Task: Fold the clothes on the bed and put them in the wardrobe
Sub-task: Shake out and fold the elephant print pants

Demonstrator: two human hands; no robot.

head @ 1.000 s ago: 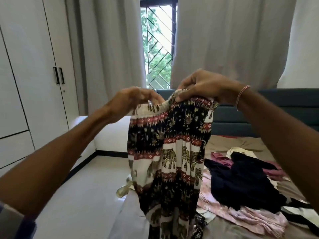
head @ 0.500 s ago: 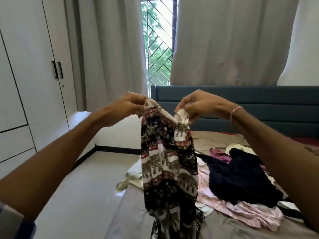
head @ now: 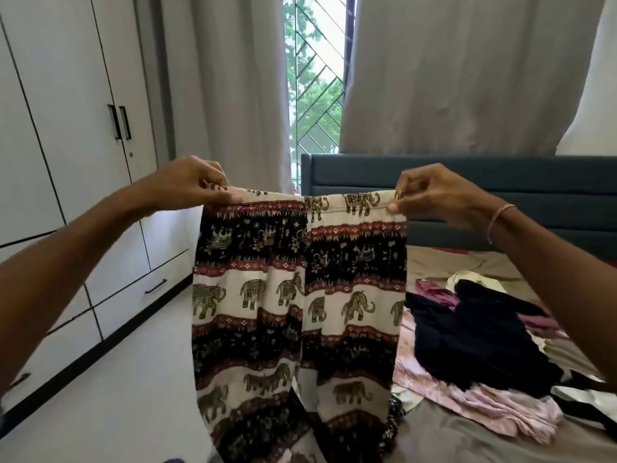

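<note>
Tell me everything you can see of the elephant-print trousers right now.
The elephant-print trousers are thin, loose fabric in cream, black and dark red bands, with rows of elephants. They hang upright and spread flat, facing the camera, two legs parting near the bottom; the hems are out of frame. The left hand pinches one end of the cream waistband and the right hand the other, holding it taut. They hang at the edge of the bed; whether they touch it is unclear.
</note>
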